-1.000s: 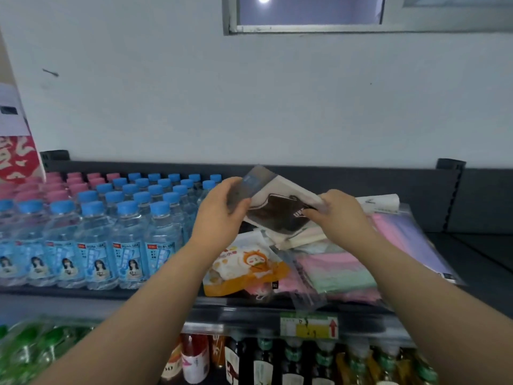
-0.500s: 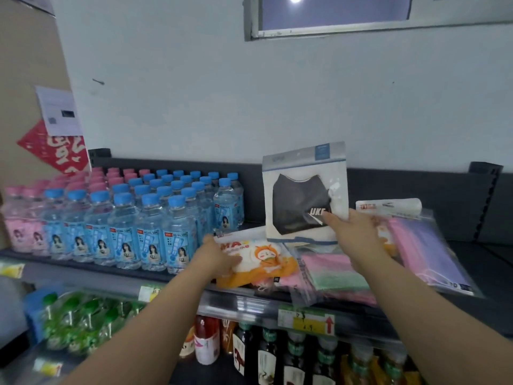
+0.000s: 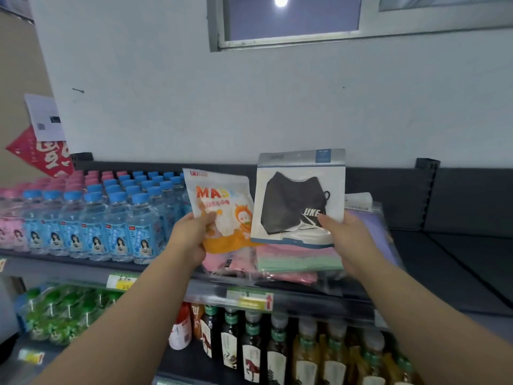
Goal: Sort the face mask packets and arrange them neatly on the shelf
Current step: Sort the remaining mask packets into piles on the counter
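My left hand (image 3: 191, 236) grips a white and orange cartoon mask packet (image 3: 222, 207) by its lower left and holds it upright above the shelf. Beside it, my right hand (image 3: 347, 237) holds a white packet with a black mask inside (image 3: 294, 201), also upright, by its lower right corner. Under both packets, a loose pile of pink and green mask packets (image 3: 294, 259) lies on the dark shelf (image 3: 458, 259). A clear bag of purple masks (image 3: 374, 226) lies behind my right hand.
Rows of blue-capped and pink-capped water bottles (image 3: 91, 218) fill the shelf's left half. Dark bare shelf extends to the right. Below, green bottles (image 3: 61, 309) and drink bottles (image 3: 277, 354) stand on the lower shelf. A white wall rises behind.
My left hand has picked the orange cartoon packet up off the pile and raised it upright beside the black mask packet, which my right hand keeps holding.
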